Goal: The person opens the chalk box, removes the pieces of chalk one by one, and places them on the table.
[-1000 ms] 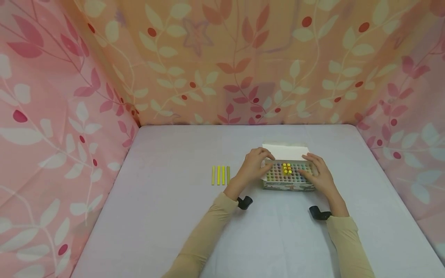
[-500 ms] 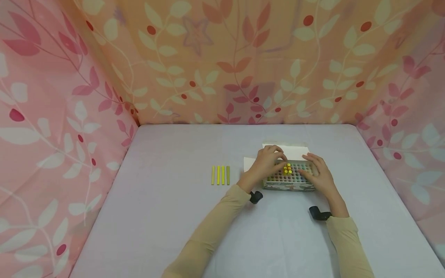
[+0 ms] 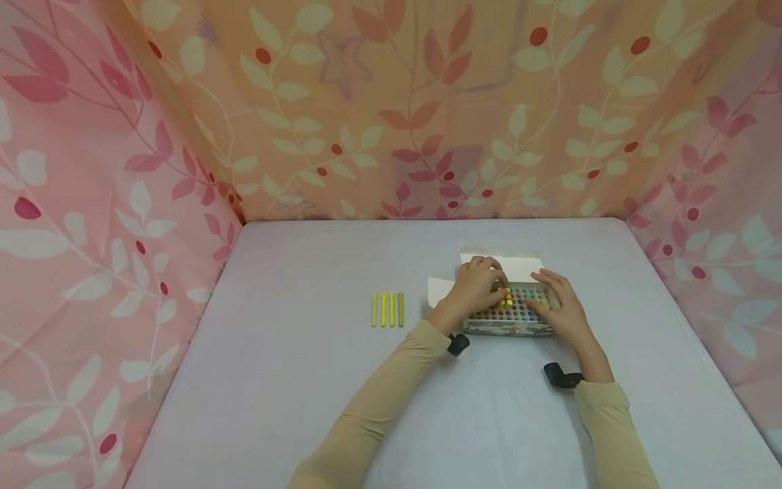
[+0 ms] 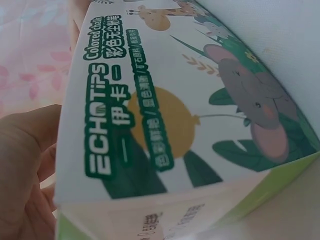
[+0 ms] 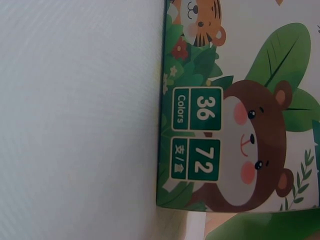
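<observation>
My right hand [image 3: 559, 307] rests flat, steadying the chalk box [image 3: 509, 319], so my left hand's [image 3: 473, 288] fingers can pinch a yellow chalk [image 3: 506, 297] standing in it

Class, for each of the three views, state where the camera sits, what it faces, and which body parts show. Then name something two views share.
Head: worn high, looking forward and down at the table; both sleeves, left hand and right hand on the open chalk box, four chalk sticks beside.
Left wrist: close on the box's printed side; a palm edge shows.
Right wrist: close on the box's bear panel; no hand clearly visible.
Shared: the chalk box.
</observation>
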The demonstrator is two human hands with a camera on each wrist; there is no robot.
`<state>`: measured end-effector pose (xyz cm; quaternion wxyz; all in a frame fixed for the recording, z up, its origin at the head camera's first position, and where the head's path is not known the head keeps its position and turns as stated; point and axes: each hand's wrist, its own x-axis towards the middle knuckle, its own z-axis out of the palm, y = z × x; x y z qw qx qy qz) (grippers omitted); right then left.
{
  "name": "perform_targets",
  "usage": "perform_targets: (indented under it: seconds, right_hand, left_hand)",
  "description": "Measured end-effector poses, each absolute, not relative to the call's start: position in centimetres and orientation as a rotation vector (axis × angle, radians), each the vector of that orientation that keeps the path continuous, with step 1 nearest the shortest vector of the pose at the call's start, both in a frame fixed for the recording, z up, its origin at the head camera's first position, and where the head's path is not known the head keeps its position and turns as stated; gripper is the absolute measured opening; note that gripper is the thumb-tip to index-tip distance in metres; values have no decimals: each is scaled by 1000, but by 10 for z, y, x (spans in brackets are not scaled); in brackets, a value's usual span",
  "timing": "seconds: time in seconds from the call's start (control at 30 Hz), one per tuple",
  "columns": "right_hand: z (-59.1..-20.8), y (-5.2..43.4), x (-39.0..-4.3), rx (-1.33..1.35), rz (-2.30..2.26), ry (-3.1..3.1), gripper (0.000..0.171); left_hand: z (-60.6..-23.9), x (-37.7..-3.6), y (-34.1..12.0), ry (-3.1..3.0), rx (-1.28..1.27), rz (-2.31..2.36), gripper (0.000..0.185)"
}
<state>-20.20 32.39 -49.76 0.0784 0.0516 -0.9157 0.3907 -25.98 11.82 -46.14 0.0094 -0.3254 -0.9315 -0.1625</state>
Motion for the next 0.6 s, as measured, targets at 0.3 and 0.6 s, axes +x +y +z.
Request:
perform_targets:
  seconds: [0.3, 0.6]
  right_hand:
    - [-500, 324, -203, 150, 1171, -2744, 57]
    - [-501, 326, -203, 147, 1158, -2753, 57]
  left_hand:
    - [-465, -260, 118, -2919, -1018, -524, 19]
    - [-461, -257, 118, -2905, -1032, -525, 19]
